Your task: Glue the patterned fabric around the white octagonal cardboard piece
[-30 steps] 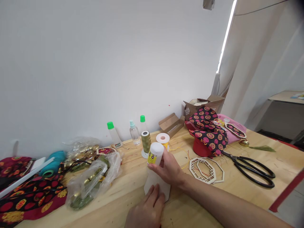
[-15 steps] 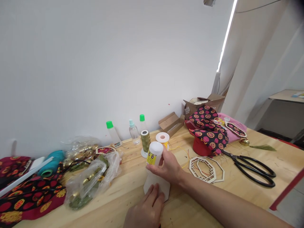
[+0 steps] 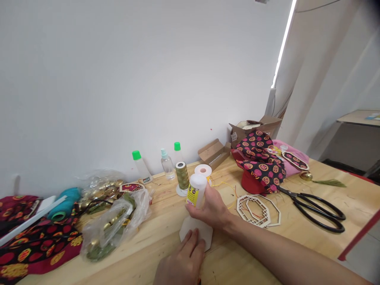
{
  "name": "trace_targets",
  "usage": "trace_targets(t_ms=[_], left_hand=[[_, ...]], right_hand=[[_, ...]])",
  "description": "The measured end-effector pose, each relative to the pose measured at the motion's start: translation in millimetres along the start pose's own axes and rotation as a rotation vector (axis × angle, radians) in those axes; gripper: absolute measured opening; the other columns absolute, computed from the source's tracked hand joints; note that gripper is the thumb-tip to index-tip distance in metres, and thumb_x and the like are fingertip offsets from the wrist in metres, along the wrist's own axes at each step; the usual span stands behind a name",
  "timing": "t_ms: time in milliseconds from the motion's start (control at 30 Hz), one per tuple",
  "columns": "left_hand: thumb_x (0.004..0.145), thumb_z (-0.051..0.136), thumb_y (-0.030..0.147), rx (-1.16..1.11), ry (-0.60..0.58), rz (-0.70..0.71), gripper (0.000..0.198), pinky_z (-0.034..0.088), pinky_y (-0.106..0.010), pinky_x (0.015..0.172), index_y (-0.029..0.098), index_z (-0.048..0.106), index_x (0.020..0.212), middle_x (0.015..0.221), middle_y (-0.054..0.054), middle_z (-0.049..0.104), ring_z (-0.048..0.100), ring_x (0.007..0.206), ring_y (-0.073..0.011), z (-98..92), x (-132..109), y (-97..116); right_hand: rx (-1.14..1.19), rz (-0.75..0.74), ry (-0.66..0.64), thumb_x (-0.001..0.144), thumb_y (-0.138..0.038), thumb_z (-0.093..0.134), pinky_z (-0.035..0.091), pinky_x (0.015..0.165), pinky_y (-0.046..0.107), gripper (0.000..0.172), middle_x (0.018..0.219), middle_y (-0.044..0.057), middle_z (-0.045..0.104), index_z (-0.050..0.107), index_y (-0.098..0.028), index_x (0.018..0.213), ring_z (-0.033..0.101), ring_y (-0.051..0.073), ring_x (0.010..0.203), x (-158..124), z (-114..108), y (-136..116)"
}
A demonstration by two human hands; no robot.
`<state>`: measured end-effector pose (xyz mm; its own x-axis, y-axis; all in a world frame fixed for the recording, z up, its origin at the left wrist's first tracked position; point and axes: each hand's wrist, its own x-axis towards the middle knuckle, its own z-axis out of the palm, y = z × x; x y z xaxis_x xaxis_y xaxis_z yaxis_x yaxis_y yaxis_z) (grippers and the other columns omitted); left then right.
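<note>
My right hand [image 3: 210, 208] grips a white glue bottle [image 3: 193, 192] with a yellow label, holding it with the broad flat end up; its lower end is hidden behind my fingers. Below it, a pale octagonal piece [image 3: 204, 229] lies on the wooden table. The fingers of my left hand [image 3: 185, 255] lie stretched out on the near part of this piece, pressing on it. Just behind the bottle stand an olive thread cone [image 3: 182, 176] and a white spool [image 3: 203, 170] with yellow thread.
Black-handled scissors [image 3: 317, 209] and octagonal lattice frames [image 3: 257, 211] lie to the right, near patterned fabric [image 3: 261, 158]. Plastic bags of bells [image 3: 118, 225] and a teal thread cone [image 3: 63, 204] are on the left. Green-capped bottles [image 3: 139, 162] and a cardboard box [image 3: 214, 154] stand by the wall.
My right hand has shifted the glue bottle slightly to the right, and more of the octagonal piece shows beneath it. My left hand stays almost in place.
</note>
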<state>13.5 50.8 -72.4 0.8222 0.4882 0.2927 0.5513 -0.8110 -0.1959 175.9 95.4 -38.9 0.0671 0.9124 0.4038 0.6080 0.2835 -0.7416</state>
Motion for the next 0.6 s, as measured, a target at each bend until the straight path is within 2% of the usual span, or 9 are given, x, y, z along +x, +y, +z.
trace_targets(t_ms=[233, 433, 600], left_hand=[[0.062, 0.042, 0.002, -0.008, 0.038, 0.01, 0.047, 0.052, -0.019, 0.067, 0.02, 0.054, 0.104, 0.11, -0.007, 0.062, 0.06, 0.096, -0.0166, 2.4, -1.1, -1.4], [0.05, 0.041, 0.0, -0.02, -0.033, -0.017, 0.059, 0.052, -0.019, 0.068, 0.021, 0.054, 0.105, 0.113, -0.006, 0.06, 0.058, 0.098, -0.0175, -0.3, 0.1, -1.5], [0.056, 0.042, 0.0, -0.022, -0.001, 0.001, 0.055, 0.051, -0.019, 0.07, 0.02, 0.053, 0.106, 0.113, -0.007, 0.06, 0.058, 0.098, -0.0171, 2.2, -0.9, -1.3]], right_hand=[[0.041, 0.038, -0.011, 0.063, -0.038, 0.062, 0.043, 0.054, 0.027, 0.035, 0.075, 0.002, 0.061, 0.044, -0.02, 0.088, 0.059, 0.018, 0.066, 1.9, -4.1, -1.4], [0.05, -0.065, -0.039, 0.06, -0.042, 0.065, 0.044, 0.057, 0.028, 0.042, 0.082, 0.003, 0.061, 0.045, -0.02, 0.09, 0.058, 0.019, 0.072, -1.5, -2.1, -2.4], [0.015, 0.026, 0.026, 0.063, -0.037, 0.062, 0.043, 0.054, 0.027, 0.034, 0.074, 0.001, 0.061, 0.044, -0.02, 0.086, 0.058, 0.017, 0.064, 2.6, -5.4, -1.8]])
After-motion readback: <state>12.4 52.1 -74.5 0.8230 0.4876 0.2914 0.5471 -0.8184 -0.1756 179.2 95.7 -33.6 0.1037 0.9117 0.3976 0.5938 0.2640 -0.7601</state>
